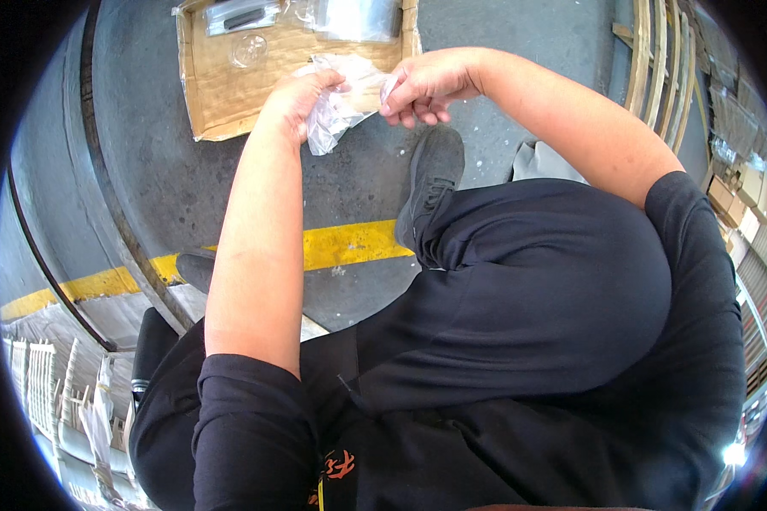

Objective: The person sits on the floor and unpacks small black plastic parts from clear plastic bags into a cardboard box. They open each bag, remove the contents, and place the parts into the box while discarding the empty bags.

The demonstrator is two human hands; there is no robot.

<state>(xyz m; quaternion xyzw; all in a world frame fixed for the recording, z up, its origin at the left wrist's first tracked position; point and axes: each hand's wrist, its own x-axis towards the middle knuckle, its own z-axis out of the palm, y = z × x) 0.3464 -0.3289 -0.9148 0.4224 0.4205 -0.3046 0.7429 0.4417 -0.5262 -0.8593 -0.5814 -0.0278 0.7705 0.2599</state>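
Observation:
A crumpled clear plastic bag [337,106] stretches between my two hands, above the near edge of a shallow cardboard box [230,106]. My left hand [300,95] grips the bag's left side, with thumb and fingers closed on the film. Its right edge is pinched between the thumb and forefinger of my right hand [422,88], whose other fingers curl below. Whether anything is inside the bag, I cannot tell. In the box lie a plastic packet with a dark item [244,17], a small clear round piece [249,51] and a stack of clear bags [355,19].
The box rests on a grey floor [341,192] crossed by a yellow stripe [349,243]. My shoe [435,183] is close to the box's near side. Wooden slats [660,72] stand at the far right, cardboard cartons [746,192] beyond them. A dark rail [115,187] runs along the left.

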